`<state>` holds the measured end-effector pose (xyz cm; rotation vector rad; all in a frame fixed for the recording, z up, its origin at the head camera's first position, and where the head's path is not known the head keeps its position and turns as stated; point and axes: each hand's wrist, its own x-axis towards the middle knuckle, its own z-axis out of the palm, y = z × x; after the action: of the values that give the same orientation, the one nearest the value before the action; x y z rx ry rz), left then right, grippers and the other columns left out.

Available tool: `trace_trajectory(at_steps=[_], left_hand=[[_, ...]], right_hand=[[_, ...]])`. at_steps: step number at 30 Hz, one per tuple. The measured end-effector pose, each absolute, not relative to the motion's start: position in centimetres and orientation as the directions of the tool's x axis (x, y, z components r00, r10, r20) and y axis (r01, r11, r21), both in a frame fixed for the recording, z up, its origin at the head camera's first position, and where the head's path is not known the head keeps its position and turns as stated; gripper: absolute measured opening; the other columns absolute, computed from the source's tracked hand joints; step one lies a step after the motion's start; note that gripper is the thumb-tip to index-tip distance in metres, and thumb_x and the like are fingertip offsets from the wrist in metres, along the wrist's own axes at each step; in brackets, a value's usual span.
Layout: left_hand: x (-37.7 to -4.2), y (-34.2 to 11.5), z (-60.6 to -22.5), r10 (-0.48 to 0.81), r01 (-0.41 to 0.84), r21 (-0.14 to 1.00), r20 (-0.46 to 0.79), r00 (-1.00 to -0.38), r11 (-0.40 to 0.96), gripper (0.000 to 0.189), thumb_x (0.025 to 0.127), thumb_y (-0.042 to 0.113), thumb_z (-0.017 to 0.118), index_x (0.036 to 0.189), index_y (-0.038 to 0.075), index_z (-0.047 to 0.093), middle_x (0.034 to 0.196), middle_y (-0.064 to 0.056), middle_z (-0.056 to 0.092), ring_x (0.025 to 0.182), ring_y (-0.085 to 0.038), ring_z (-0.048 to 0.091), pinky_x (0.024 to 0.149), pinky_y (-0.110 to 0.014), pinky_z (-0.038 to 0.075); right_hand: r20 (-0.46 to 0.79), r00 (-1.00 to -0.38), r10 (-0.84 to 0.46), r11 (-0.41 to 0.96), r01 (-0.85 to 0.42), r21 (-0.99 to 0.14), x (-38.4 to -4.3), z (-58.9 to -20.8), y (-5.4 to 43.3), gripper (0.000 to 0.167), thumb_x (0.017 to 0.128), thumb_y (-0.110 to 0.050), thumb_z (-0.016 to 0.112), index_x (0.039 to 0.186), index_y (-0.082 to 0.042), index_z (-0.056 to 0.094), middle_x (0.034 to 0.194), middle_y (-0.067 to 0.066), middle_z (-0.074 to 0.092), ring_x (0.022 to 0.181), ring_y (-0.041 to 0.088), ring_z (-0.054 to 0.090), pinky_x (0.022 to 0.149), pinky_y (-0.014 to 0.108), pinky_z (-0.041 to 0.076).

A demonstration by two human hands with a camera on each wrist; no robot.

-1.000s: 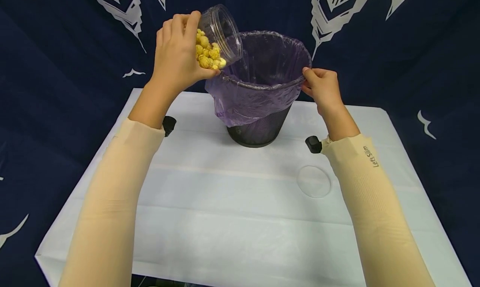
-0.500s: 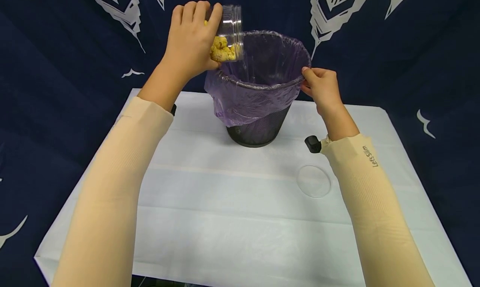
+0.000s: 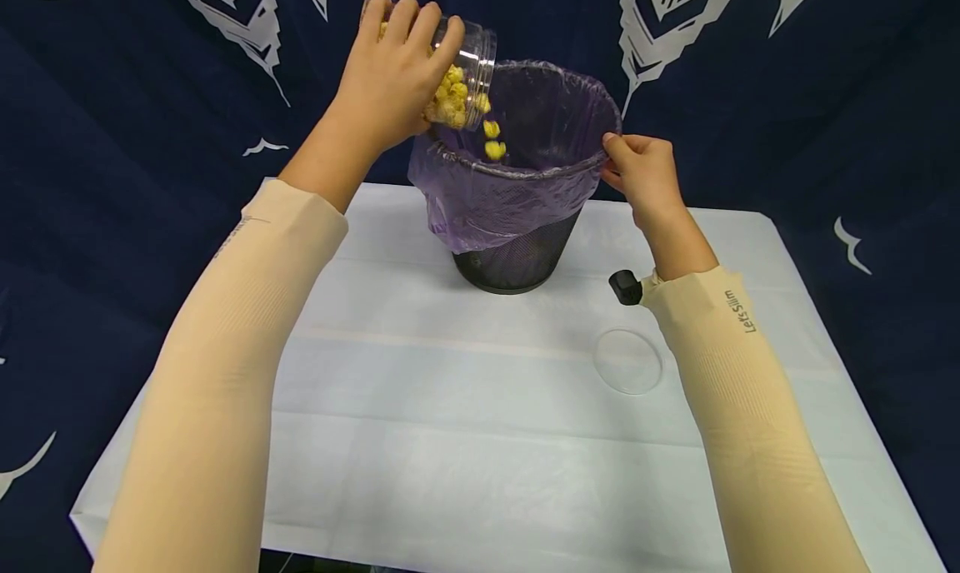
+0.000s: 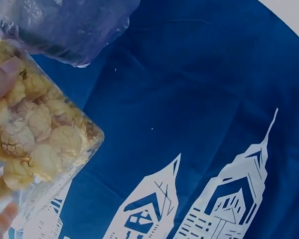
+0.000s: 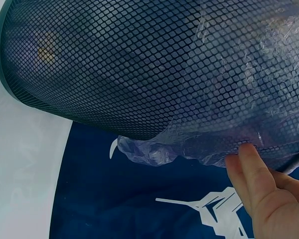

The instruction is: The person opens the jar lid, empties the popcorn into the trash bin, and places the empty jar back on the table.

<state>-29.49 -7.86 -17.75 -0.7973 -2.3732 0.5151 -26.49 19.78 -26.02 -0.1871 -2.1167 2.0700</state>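
Note:
My left hand (image 3: 393, 77) grips a clear plastic jar (image 3: 480, 52), tipped with its open mouth over the left rim of a black mesh trash can (image 3: 517, 261). Yellow popcorn (image 3: 452, 98) fills part of the jar, and a few pieces (image 3: 492, 140) are falling into the can. In the left wrist view the popcorn (image 4: 45, 129) shows through the jar wall. A purple bag (image 3: 510, 202) lines the can and folds over its rim. At the right side of that rim my right hand (image 3: 645, 169) pinches the edge, its fingers against the bag (image 5: 189, 147) in the right wrist view.
A clear round lid (image 3: 628, 362) lies on the white-covered table (image 3: 450, 465), near my right forearm. Behind the table hangs a dark blue cloth (image 3: 750, 123) with white patterns.
My left hand has moved right and up, tipping the jar further until popcorn pieces drop from its mouth. The right hand and the trash can have stayed in place.

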Motion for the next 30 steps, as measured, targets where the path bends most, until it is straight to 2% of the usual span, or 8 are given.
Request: trace_trajectory(at_steps=[4,10,16,21,30], left_hand=[[-29.6,-7.7,-17.7,0.677,0.426,-0.563,0.37,-0.637,0.708,0.088,0.071,0.025,0.075,0.137,0.003,0.021,0.133,-0.023,0.028,0.12,-0.037,0.027,0.102,-0.049,0.016],[-29.7,-7.4,-17.7,0.749,0.408,-0.667,0.359,-0.557,0.624,0.079,0.074,0.018,0.073,0.136,0.003,0.025,0.133,-0.022,0.032,0.121,-0.036,0.029,0.101,-0.047,0.02],[-29.8,-7.0,-17.9,0.809,0.337,-0.78,0.338,-0.481,0.527,0.07,0.077,0.006,0.068,0.134,0.005,0.028,0.131,-0.019,0.035,0.12,-0.033,0.032,0.102,-0.045,0.021],[-29.8,-6.9,-17.9,0.84,0.277,-0.847,0.302,-0.451,0.453,0.071,0.078,0.006,0.068,0.135,0.004,0.027,0.132,-0.018,0.034,0.121,-0.032,0.032,0.103,-0.044,0.019],[-30.0,-5.9,-17.6,0.927,0.144,-0.941,0.262,-0.269,0.308,0.052,0.084,-0.006,0.053,0.132,0.006,0.035,0.127,-0.013,0.041,0.117,-0.027,0.037,0.104,-0.04,0.018]], right_hand=[[0.043,-0.976,0.212,0.015,-0.041,-0.999,-26.6,-26.1,19.7,0.04,0.09,-0.018,0.054,0.114,0.015,0.051,0.084,0.004,0.05,0.077,0.01,0.052,0.091,0.032,0.039],[0.043,-0.975,0.218,0.007,-0.042,-0.999,-26.6,-26.1,19.8,0.034,0.09,-0.017,0.055,0.107,0.013,0.055,0.082,0.004,0.051,0.076,0.01,0.052,0.091,0.033,0.04],[0.039,-0.975,0.219,0.013,-0.038,-0.999,-26.5,-26.0,19.8,0.038,0.09,-0.017,0.055,0.112,0.014,0.052,0.084,0.004,0.051,0.077,0.01,0.052,0.091,0.032,0.04],[0.038,-0.975,0.218,0.009,-0.037,-0.999,-26.6,-26.0,19.8,0.039,0.09,-0.017,0.055,0.113,0.014,0.051,0.085,0.005,0.05,0.078,0.01,0.052,0.09,0.032,0.04],[0.029,-0.976,0.217,0.011,-0.028,-1.0,-26.6,-26.0,19.8,0.04,0.09,-0.017,0.054,0.114,0.015,0.051,0.085,0.004,0.05,0.077,0.01,0.052,0.09,0.031,0.04]])
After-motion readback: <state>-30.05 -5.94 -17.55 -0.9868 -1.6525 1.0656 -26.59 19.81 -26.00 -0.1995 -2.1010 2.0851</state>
